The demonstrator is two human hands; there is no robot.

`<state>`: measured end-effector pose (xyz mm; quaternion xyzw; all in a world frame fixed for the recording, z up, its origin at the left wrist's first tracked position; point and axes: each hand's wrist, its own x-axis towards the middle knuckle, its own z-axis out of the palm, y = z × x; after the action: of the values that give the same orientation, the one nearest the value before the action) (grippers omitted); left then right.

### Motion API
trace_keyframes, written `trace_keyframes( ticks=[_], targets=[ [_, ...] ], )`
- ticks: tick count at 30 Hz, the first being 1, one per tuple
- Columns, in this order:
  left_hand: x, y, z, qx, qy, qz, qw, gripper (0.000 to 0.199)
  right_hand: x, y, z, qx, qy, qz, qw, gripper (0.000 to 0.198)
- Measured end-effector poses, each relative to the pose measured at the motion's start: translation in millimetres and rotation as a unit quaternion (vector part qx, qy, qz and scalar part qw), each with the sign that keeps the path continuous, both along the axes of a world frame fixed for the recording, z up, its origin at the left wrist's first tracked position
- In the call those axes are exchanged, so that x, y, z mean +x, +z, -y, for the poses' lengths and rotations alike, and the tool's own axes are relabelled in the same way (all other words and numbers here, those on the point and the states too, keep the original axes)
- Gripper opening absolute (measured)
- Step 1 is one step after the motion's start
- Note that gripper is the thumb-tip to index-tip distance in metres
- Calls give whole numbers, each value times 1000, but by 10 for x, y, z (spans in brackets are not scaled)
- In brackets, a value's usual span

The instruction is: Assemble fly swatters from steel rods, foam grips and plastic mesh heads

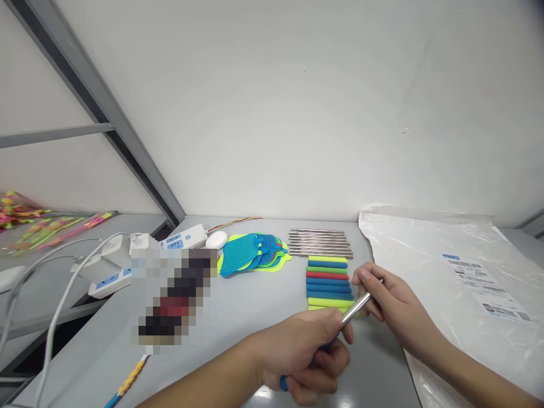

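My left hand [312, 348] is wrapped round a blue handle [284, 383], whose end sticks out below the palm. A shiny metal rod [356, 307] rises from that grip toward the upper right. The fingers of my right hand [385, 294] are closed round the rod's upper end. Just beyond my hands lies a row of coloured handles [329, 281] in blue, green, red and yellow. Several slim metal rods [319, 243] lie side by side behind them. To their left is an overlapping pile of perforated swatter heads [242, 254], mostly blue and yellow-green.
A white plastic mailing bag [429, 255] with printed labels covers the right side of the grey table [238, 311]. On the left are power strips [189, 235], white cables [63, 306], a round white object [216, 240] and a blurred-out item [174, 306]. A white wall stands behind.
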<state>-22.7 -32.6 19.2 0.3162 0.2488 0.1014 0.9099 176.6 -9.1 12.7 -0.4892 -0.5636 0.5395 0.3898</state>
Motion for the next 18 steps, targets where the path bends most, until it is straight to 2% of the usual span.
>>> trace_keyframes(
  ticks=[5,8,10,13,18],
  targets=[
    [-31,9,-51,-52,23,46,997,31,41,-39,-79,-19,-7,-26,999,36],
    [-74,-10,-107,-44,43,85,994,39,92,-87,-154,-30,-48,-65,996,31],
    [-107,-14,-140,-39,59,90,993,36,136,-117,-189,-42,-63,-110,991,29],
    [-161,8,-180,-45,92,71,992,34,196,-142,-214,-53,-52,-172,982,28],
    [-263,43,-278,-14,127,61,990,53,238,-153,-226,-42,-1,-196,980,20]
  ],
)
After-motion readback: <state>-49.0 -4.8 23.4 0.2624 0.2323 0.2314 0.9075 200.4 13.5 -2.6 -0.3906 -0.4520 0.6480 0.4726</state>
